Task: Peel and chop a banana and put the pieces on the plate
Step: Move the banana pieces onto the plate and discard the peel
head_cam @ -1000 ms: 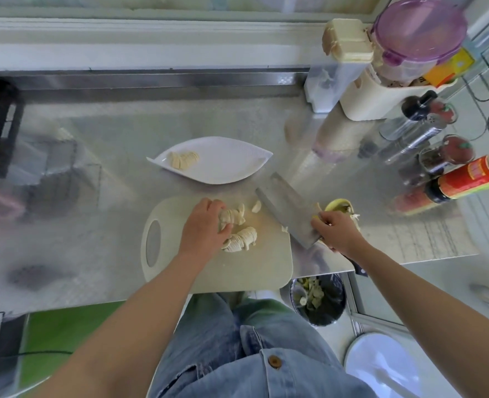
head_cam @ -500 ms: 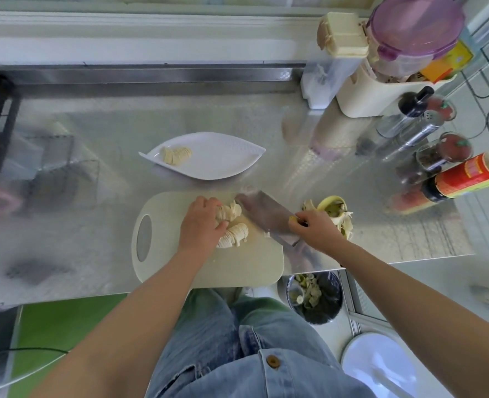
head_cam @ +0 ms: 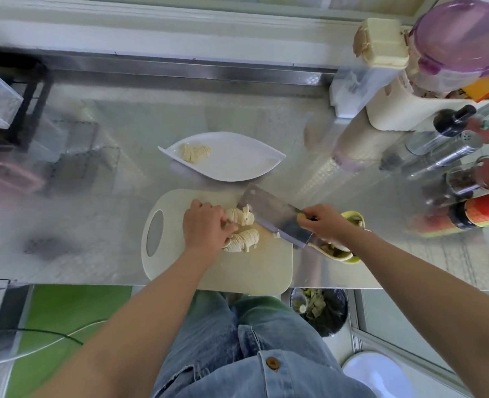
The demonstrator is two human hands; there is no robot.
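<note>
Surroundings: shiny metal counter (head_cam: pixel 94 196) fills the middle of the frame. A black rack (head_cam: pixel 22 96) stands at upper left. A tub (head_cam: pixel 461 35) with a purple lid and a cream box (head_cam: pixel 381 41) stand at upper right. A red-labelled sauce bottle (head_cam: pixel 478 209) and some shakers run down the right edge.
Below counter: dark bin (head_cam: pixel 319 310) with scraps sits lower right of centre. I also see blue jeans at the bottom of the frame.
Plate: white, leaf-shaped plate (head_cam: pixel 237 165) lies just above the board. A small heap of banana slices (head_cam: pixel 195 152) sits at its left end.
Board: pale cutting board (head_cam: pixel 217 271) lies at centre with its handle hole to the left.
Banana: two sliced banana pieces (head_cam: pixel 244 239) lie side by side on the board, one above the other in the frame.
Obstruction: left hand covers the left ends of both pieces. The right hand and blade hide part of the yellow-green peel (head_cam: pixel 342 252) lying just right of the board.
Left hand: left hand (head_cam: pixel 204 226) is palm down, with fingers curled over the two pieces and pinning them to the board.
Right hand: right hand (head_cam: pixel 323 221) is wrapped round the handle, which I can barely see inside the fist.
Cleaver: cleaver (head_cam: pixel 274 219) runs from upper left to lower right with its flat face tilted toward me. Its edge is against the right end of the upper piece.
</note>
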